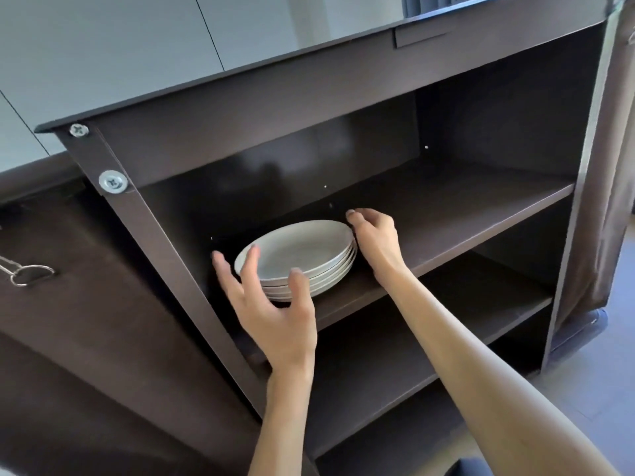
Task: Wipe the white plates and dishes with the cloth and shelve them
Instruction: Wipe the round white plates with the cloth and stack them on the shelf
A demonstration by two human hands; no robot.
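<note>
A stack of several white plates [302, 250] stands on the upper shelf [457, 214] of a dark brown cabinet, toward its left end. My left hand [275, 304] hovers at the stack's near left rim with fingers spread and relaxed, holding nothing. My right hand [374, 235] sits at the stack's right rim, its fingers loosely bent beside the plates; whether it touches them I cannot tell. No cloth is in view.
Below the plates run a middle shelf [446, 304] and a lower shelf [371, 383]. The cabinet's left post [165, 242] stands close to my left hand. A brown fabric cover [604, 201] hangs at the right side. A metal ring [24, 273] hangs at the left.
</note>
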